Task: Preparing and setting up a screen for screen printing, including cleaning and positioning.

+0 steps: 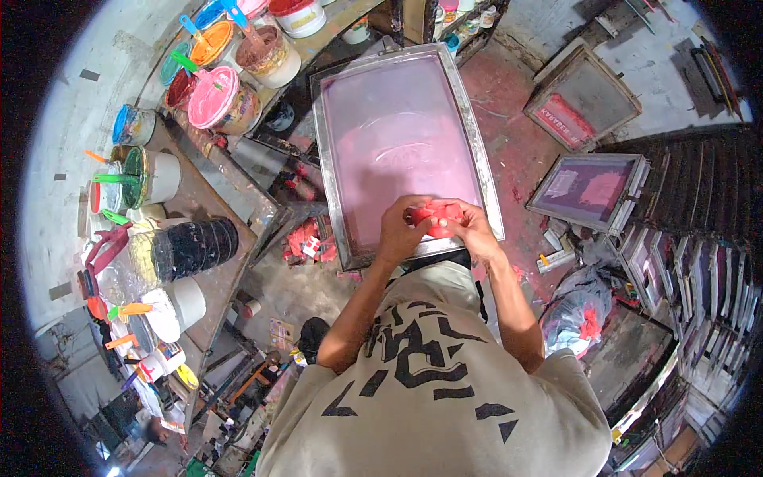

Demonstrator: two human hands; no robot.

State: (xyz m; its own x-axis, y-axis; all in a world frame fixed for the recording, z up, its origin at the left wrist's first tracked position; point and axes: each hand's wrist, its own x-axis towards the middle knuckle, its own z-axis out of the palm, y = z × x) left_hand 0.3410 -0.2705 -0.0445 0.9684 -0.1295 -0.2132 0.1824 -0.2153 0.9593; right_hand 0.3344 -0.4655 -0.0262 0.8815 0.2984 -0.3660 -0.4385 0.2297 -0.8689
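Starting at the far left of my feed, I have a blue tub (133, 125), a green tub (163, 176) with a green handle lying across it, a white tub (188, 302) and a black container (199, 249), gathered along a brown tabletop (208, 203). A little further right I see a pink tub (238, 111) with a green-handled tool in its paint, and next to it a brown tub (280, 67) with a blue-handled spatula (236, 13). Below them, red scraps (306, 241) lie on the floor, just left of a big metal-framed screen (397, 103) whose mesh shades from grey-violet at the far end to pink nearer me.

Over the screen's near end, the left grip (396, 230) is closed, its fingers bent round the left side of a red wad (435, 213). The right grip (478, 233) is closed on the same wad from the other side, so both have hold of it; I cannot tell whether the wad touches the frame. Below them I look down on a beige shirt (445, 425) with black shapes.

Rightward, the floor (502, 151) is stained red. Then come a grey bag (574, 306) with something red at it, a leaning frame (548, 87) with a red patch, a smaller screen (576, 183) with pink and violet mesh, and, furthest right, a row of upright frames (699, 298)
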